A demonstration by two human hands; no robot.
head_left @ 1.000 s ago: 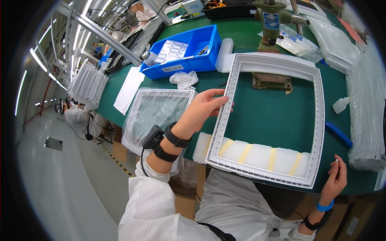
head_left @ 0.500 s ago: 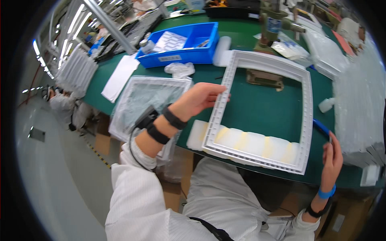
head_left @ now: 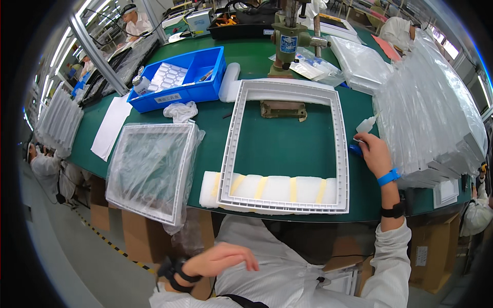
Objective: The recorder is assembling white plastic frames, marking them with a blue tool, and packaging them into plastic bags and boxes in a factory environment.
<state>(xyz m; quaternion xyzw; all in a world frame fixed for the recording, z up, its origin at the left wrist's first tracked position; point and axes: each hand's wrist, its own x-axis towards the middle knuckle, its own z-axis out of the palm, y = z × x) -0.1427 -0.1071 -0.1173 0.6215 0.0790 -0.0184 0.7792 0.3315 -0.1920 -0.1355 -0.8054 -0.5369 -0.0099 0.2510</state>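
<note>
A white rectangular plastic frame [head_left: 343, 154] lies on the green table [head_left: 287, 141], its near side over a white foam block [head_left: 251, 187] banded with yellow tape. Right of the frame, my right hand [head_left: 376, 154] is closed on a blue-handled tool [head_left: 355, 149], mostly covered by the fingers. Just beyond those fingers is a small white dropper bottle [head_left: 366, 124]. My left hand [head_left: 223, 259] hangs over my lap, before the table edge, fingers stretched out and holding nothing. To the left, a second white frame [head_left: 186, 174] sits in a clear plastic bag.
A blue divided bin [head_left: 177, 97] stands at the back left, beside crumpled white cloth [head_left: 181, 111]. A green press [head_left: 288, 43] rises behind the frame. Plastic-wrapped stacks [head_left: 426, 113] crowd the right side. Cardboard boxes [head_left: 434, 251] stand below the table.
My left hand has let go of the frame and dropped back over my lap. The right hand has reached farther forward with the blue-handled tool, near the bottle. The view has turned right.
</note>
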